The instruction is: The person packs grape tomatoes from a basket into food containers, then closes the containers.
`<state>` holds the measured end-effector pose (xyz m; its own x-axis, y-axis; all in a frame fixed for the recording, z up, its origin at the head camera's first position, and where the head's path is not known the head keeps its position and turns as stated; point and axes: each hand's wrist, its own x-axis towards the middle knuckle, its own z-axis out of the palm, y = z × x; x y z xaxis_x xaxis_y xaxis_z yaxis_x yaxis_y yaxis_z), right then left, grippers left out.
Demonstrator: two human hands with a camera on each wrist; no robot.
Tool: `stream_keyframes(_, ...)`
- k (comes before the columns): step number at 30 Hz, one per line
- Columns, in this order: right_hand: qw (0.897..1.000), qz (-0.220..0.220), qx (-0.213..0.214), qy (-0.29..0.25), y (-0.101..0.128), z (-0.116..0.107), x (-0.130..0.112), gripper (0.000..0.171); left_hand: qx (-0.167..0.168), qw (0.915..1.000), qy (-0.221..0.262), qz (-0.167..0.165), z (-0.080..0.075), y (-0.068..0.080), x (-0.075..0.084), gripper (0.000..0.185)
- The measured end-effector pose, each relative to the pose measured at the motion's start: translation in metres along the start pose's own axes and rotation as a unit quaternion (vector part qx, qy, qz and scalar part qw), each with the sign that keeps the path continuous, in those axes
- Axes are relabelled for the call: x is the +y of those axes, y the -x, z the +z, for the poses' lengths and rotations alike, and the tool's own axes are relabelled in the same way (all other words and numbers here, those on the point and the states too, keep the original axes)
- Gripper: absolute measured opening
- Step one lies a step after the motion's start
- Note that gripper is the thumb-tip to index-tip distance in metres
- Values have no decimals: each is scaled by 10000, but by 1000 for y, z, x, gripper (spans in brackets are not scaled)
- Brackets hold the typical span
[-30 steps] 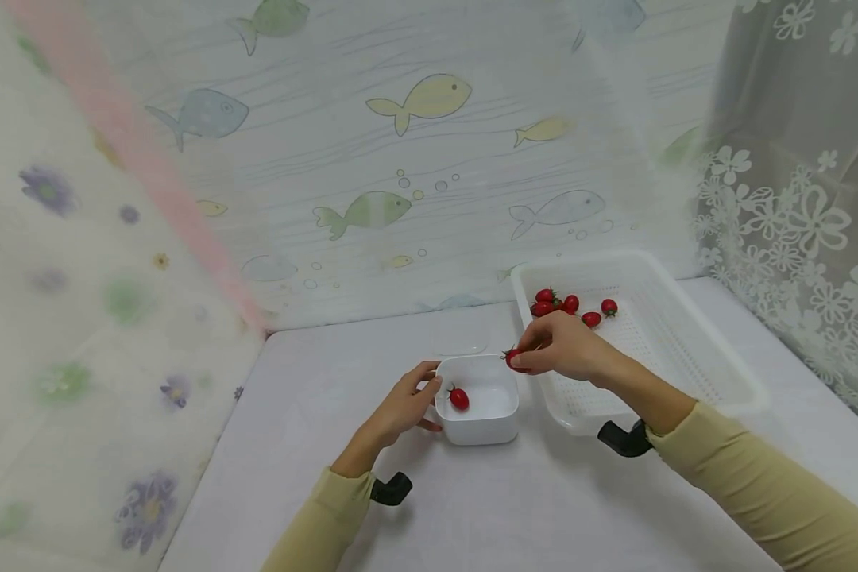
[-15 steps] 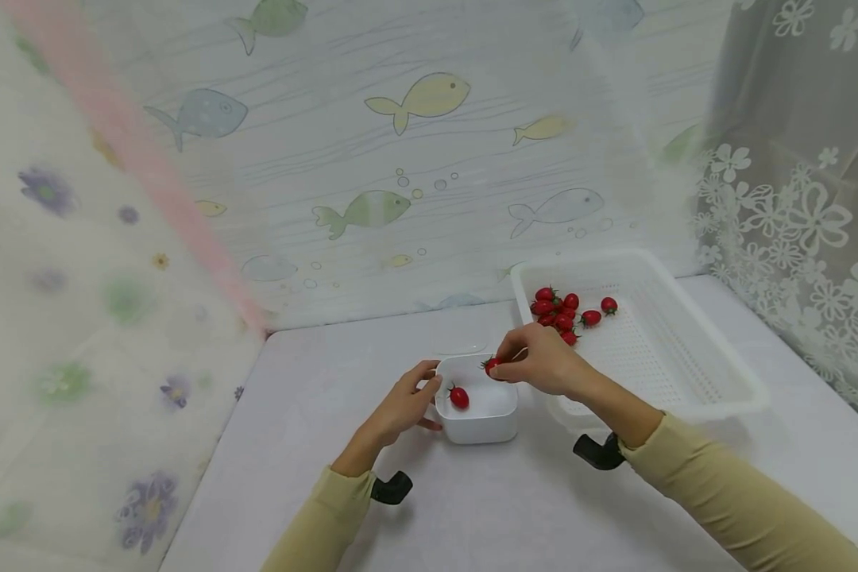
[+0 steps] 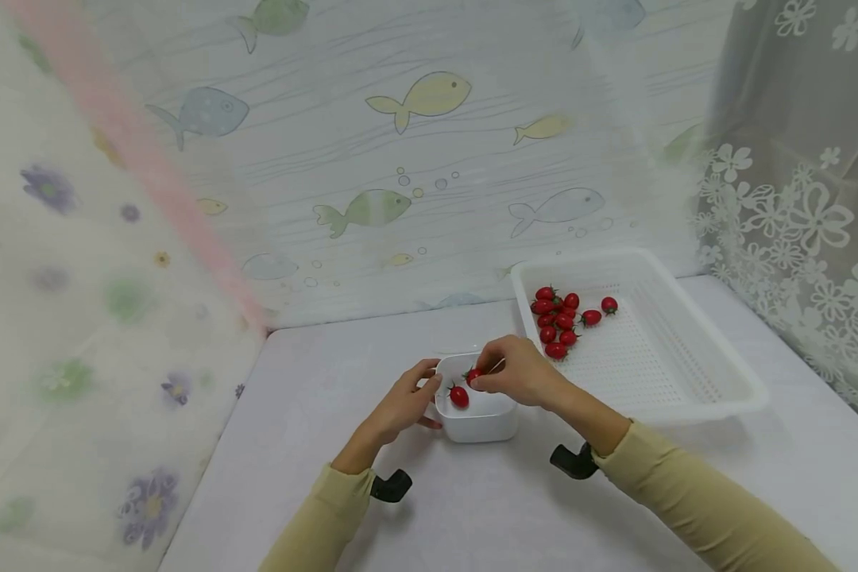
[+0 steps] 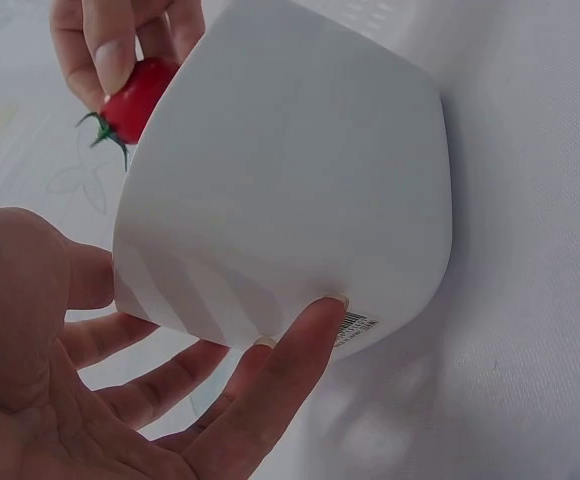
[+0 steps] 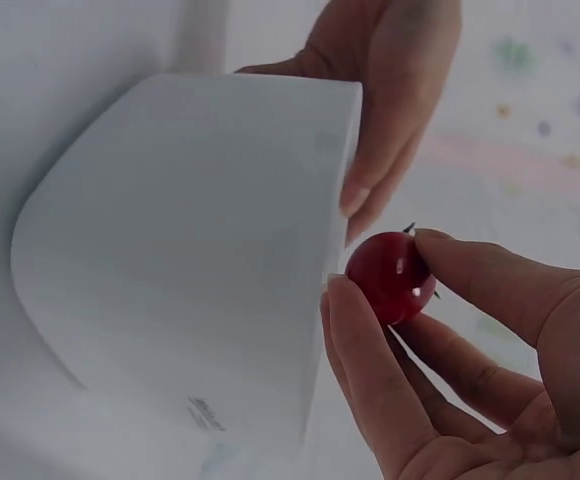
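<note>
A small white bowl (image 3: 481,421) stands on the white table with one cherry tomato (image 3: 459,396) inside. My left hand (image 3: 429,401) holds the bowl's left side, thumb at the rim and fingertips (image 4: 315,315) against its wall. My right hand (image 3: 481,376) pinches a second cherry tomato (image 3: 474,373) between thumb and fingers just above the bowl's opening. The left wrist view shows that tomato (image 4: 135,98) beside the bowl (image 4: 290,190). The right wrist view shows the tomato (image 5: 390,276) at the rim of the bowl (image 5: 180,260), near the left hand (image 5: 390,110).
A white perforated basket (image 3: 686,349) sits to the right of the bowl, with several cherry tomatoes (image 3: 558,318) clustered in its far left corner. Patterned curtains close the back, left and right sides. A clear lid (image 3: 461,348) lies behind the bowl.
My right hand has carried the tomato leftward from the basket's edge to just over the bowl. More tomatoes show in the basket. The left hand and bowl have stayed put.
</note>
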<state>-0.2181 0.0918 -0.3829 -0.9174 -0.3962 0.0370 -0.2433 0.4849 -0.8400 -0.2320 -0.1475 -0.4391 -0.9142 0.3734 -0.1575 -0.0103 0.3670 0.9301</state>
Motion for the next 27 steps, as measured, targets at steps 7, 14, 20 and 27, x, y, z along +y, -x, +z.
stream_keyframes(7, 9998, -4, -22, 211, -7, 13, 5, 14, -48, 10000, 52, -8, 0, 0, -1, 41)
stream_keyframes(14, 9986, -34, -79, 522, -15, 25, 8, 10, -25, 10000, 91, -4, 0, 0, -1, 40)
stream_keyframes(20, 9967, 19, -205, 784, -22, 32, 7, 10, -57, 9999, 115, 6, 0, 0, -2, 40)
stream_keyframes(27, 9905, -2, -336, 1332, -32, 43, 10, 14, -50, 9999, 90, 28, 0, 1, -1, 40)
